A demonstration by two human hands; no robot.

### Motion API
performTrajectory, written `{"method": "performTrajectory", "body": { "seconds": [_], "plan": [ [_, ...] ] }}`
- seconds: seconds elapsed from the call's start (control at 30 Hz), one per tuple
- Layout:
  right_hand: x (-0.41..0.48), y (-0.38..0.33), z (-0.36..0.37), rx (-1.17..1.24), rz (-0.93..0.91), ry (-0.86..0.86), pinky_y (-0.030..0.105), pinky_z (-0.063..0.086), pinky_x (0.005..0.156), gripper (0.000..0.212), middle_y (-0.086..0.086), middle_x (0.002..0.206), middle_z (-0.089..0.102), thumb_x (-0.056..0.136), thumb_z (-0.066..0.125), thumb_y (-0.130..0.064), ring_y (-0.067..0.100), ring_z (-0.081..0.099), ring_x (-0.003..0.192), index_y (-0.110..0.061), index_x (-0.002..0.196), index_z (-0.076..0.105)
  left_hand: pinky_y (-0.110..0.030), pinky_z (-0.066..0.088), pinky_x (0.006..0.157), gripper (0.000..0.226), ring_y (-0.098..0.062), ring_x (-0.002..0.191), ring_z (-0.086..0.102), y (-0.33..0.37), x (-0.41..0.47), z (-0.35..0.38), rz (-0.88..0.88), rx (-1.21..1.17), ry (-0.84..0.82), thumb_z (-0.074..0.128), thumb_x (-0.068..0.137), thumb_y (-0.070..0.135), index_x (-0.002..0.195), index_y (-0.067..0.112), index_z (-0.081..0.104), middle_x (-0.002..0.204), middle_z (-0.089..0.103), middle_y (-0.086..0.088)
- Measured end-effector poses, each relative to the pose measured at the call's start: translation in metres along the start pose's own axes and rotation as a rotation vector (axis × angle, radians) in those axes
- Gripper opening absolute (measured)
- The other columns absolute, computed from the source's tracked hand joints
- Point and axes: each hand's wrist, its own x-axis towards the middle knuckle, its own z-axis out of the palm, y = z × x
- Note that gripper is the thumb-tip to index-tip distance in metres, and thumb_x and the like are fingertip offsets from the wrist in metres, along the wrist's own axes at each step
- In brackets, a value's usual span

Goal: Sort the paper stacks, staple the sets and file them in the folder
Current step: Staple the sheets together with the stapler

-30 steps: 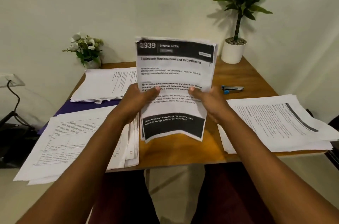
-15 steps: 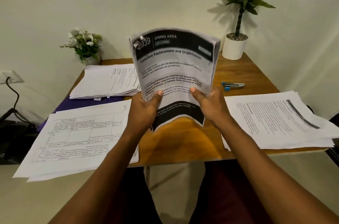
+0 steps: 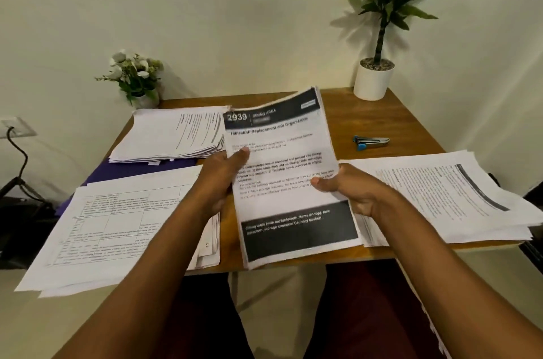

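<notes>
Paper set point(image 3: 291, 203) lowered — left hand point(image 3: 219, 182), right hand point(image 3: 355, 194) gripping; print blurred.

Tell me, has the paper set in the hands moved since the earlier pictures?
Yes. The paper set has come down and tilted flatter: its top edge stood above the rim of the white pot; now it is level with the pot's base.

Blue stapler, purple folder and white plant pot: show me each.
blue stapler point(image 3: 370, 142): head view, middle of body.
purple folder point(image 3: 132, 173): head view, bare strip between stacks.
white plant pot point(image 3: 372, 83): head view, front wall.
</notes>
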Motion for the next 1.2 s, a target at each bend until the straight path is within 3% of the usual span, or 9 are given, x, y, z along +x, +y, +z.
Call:
{"method": "performTrajectory", "body": {
  "seconds": [0.17, 0.3, 0.4, 0.5, 0.63, 0.73, 0.93, 1.1, 1.2],
  "plan": [
    [0.015, 0.011, 0.001, -0.136, 0.077, 0.068, 0.045, 0.060, 0.090, 0.036, -0.001, 0.119, 0.074, 0.091, 0.075, -0.020, 0.024, 0.074, 0.102, -0.016, 0.125, 0.065, -0.056, 0.061, 0.082, 0.019, -0.024, 0.090, 0.077, -0.026, 0.021, -0.002, 0.036, 0.159, 0.191, 0.065, 0.099, 0.029, 0.117, 0.027, 0.067, 0.109, 0.077, 0.001],
    [0.032, -0.004, -0.008, -0.401, -0.049, 0.387, 0.033, 0.057, 0.075, 0.030, -0.007, 0.103, 0.074, 0.091, 0.072, -0.045, 0.018, 0.073, 0.090, -0.021, 0.108, 0.067, -0.042, 0.063, 0.076, 0.020, -0.019, 0.084, 0.076, -0.047, 0.029, -0.007, 0.081, 0.335, 0.270, 0.061, 0.100, 0.033, 0.118, 0.024, 0.066, 0.107, 0.076, 0.002],
    [0.054, -0.006, -0.033, -0.534, -0.241, 0.686, 0.031, 0.050, 0.079, 0.024, -0.003, 0.107, 0.072, 0.096, 0.068, -0.039, 0.017, 0.066, 0.099, -0.019, 0.108, 0.072, -0.029, 0.059, 0.066, 0.016, -0.014, 0.080, 0.075, -0.059, 0.033, -0.009, 0.132, 0.440, 0.302, 0.059, 0.102, 0.032, 0.110, 0.021, 0.068, 0.104, 0.076, 0.002],
    [0.074, -0.002, -0.067, -0.951, -0.300, 0.855, 0.039, 0.049, 0.095, 0.032, 0.012, 0.132, 0.062, 0.097, 0.069, -0.023, 0.031, 0.057, 0.122, -0.011, 0.127, 0.066, -0.032, 0.061, 0.069, 0.025, -0.016, 0.083, 0.075, -0.066, 0.037, -0.009, 0.153, 0.507, 0.330, 0.059, 0.101, 0.036, 0.113, 0.017, 0.070, 0.104, 0.076, 0.002],
    [0.091, -0.004, -0.110, -1.307, -0.125, 0.761, 0.049, 0.030, 0.113, 0.037, 0.016, 0.147, 0.047, 0.096, 0.067, -0.015, 0.038, 0.039, 0.136, -0.009, 0.131, 0.060, -0.031, 0.062, 0.065, 0.025, -0.016, 0.080, 0.075, -0.073, 0.038, -0.012, 0.199, 0.552, 0.342, 0.059, 0.101, 0.037, 0.109, 0.016, 0.069, 0.100, 0.076, 0.003],
    [0.097, -0.012, -0.124, -1.290, -0.083, 0.629, 0.051, 0.038, 0.108, 0.011, 0.016, 0.126, 0.063, 0.099, 0.063, -0.021, 0.035, 0.056, 0.117, -0.017, 0.107, 0.057, -0.030, 0.062, 0.064, 0.026, -0.015, 0.080, 0.075, -0.076, 0.040, -0.012, 0.205, 0.571, 0.336, 0.059, 0.100, 0.038, 0.110, 0.016, 0.068, 0.103, 0.076, 0.003],
    [0.107, -0.022, -0.117, -1.224, -0.110, 0.475, 0.048, 0.043, 0.107, 0.031, 0.012, 0.116, 0.068, 0.097, 0.067, -0.035, 0.029, 0.062, 0.105, -0.014, 0.118, 0.059, -0.016, 0.053, 0.055, 0.027, -0.015, 0.080, 0.074, -0.078, 0.043, -0.011, 0.241, 0.608, 0.354, 0.058, 0.101, 0.037, 0.112, 0.014, 0.066, 0.106, 0.075, 0.001],
    [0.110, -0.028, -0.086, -0.856, -0.343, 0.438, 0.025, 0.043, 0.087, 0.042, 0.001, 0.122, 0.063, 0.099, 0.065, -0.029, 0.015, 0.057, 0.105, -0.011, 0.135, 0.052, -0.017, 0.054, 0.054, 0.026, -0.015, 0.075, 0.074, -0.079, 0.045, -0.011, 0.254, 0.624, 0.355, 0.058, 0.101, 0.036, 0.104, 0.012, 0.067, 0.105, 0.075, 0.000],
    [0.107, -0.036, -0.059, -0.692, -0.415, 0.384, 0.012, 0.045, 0.071, 0.048, -0.010, 0.107, 0.063, 0.085, 0.081, -0.028, 0.004, 0.061, 0.090, -0.020, 0.125, 0.054, -0.014, 0.051, 0.051, 0.026, -0.014, 0.074, 0.073, -0.080, 0.045, -0.012, 0.266, 0.618, 0.354, 0.058, 0.102, 0.034, 0.103, 0.011, 0.068, 0.104, 0.075, 0.000]
  ]
}}
